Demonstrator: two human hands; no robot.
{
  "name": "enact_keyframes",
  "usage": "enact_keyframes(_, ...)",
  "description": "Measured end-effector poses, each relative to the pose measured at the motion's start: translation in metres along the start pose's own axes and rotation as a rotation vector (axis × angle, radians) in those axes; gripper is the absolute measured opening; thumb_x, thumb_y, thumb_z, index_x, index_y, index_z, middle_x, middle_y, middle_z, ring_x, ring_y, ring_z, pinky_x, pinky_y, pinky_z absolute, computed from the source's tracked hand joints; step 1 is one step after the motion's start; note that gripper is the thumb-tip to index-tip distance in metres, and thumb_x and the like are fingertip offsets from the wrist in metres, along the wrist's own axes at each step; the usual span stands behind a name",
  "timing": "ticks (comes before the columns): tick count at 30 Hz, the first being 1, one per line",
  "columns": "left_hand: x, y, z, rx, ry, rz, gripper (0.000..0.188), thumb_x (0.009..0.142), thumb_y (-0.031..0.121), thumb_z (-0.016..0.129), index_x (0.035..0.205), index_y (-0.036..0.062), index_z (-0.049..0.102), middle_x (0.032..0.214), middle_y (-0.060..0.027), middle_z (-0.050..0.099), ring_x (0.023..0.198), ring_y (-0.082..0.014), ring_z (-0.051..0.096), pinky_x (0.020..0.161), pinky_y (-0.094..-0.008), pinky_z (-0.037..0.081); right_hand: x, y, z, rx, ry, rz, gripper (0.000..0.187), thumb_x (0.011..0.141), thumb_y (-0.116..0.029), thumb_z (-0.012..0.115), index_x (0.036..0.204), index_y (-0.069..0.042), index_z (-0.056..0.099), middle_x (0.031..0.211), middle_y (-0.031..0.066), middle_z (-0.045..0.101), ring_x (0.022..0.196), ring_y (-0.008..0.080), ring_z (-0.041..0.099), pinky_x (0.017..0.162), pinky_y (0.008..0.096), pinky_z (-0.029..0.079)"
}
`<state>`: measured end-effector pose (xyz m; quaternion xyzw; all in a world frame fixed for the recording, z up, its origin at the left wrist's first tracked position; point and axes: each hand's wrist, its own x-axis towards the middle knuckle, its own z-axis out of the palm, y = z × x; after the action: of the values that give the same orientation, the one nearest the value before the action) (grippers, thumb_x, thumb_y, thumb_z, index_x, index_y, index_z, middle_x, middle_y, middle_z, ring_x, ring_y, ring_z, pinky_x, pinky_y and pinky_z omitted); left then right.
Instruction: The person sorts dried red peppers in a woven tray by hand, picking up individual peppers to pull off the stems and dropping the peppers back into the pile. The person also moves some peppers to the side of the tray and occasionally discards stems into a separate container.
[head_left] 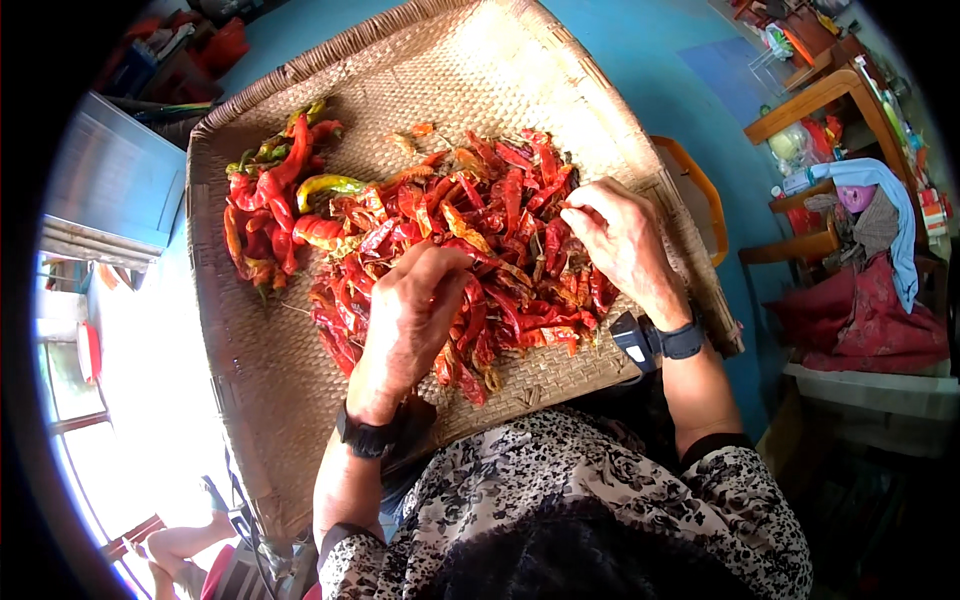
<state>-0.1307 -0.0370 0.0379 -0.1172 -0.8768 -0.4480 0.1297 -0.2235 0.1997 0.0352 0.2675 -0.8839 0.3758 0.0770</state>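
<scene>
A wide woven basket tray (470,50) with a raised rim lies in front of me. Wrinkled, dried red chillies (510,190) are heaped in its middle, some of them orange or brown. Glossier, plumper red peppers (285,190) with green stems form a separate cluster at the left, and a yellow-green chilli (332,186) lies between the two groups. My left hand (415,300) is curled over the near left part of the heap, its fingertips hidden. At the heap's right edge, my right hand (625,235) has thumb and forefinger drawn together; anything between them is too small to name.
A chair (800,120) draped with clothes (880,310) stands at the right on blue flooring (640,60). An orange curved frame (705,190) sits against the tray's right side. Another person's leg (180,545) shows at lower left, below a bright window (75,380).
</scene>
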Motion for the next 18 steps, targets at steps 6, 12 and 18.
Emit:
enact_keyframes(6,0.025,-0.014,0.023,0.359,-0.092,0.177,0.031,0.081,-0.005,0.062,0.110,0.0061,0.061,0.110,-0.0122,0.061,0.088,-0.0310,0.066,0.072,-0.0380,0.057,-0.009,-0.009,-0.014,0.399,0.242,0.012,0.006,0.093,-0.006,0.064,0.095,-0.001,0.063,0.084,0.0039,0.064,0.071,0.0086,0.062,0.059,0.0232,0.050)
enact_keyframes(12,0.019,-0.020,0.023,0.346,-0.103,0.079,0.023,0.080,-0.004,0.064,0.101,0.0056,0.063,0.105,-0.0115,0.062,0.090,-0.0304,0.065,0.075,-0.0382,0.055,-0.017,0.004,-0.043,0.461,0.410,0.035,0.014,0.099,-0.011,0.056,0.102,0.002,0.059,0.091,0.0097,0.067,0.068,0.0105,0.063,0.062,0.0232,0.053)
enact_keyframes(18,0.018,-0.019,0.009,-0.231,0.192,0.004,0.016,0.084,-0.002,0.070,0.099,0.0029,0.069,0.100,-0.0068,0.063,0.088,-0.0163,0.061,0.078,-0.0264,0.050,-0.012,0.044,-0.083,0.118,0.777,0.029,0.017,0.098,-0.009,0.057,0.109,0.003,0.058,0.088,0.0086,0.068,0.078,0.0132,0.065,0.070,0.0251,0.053)
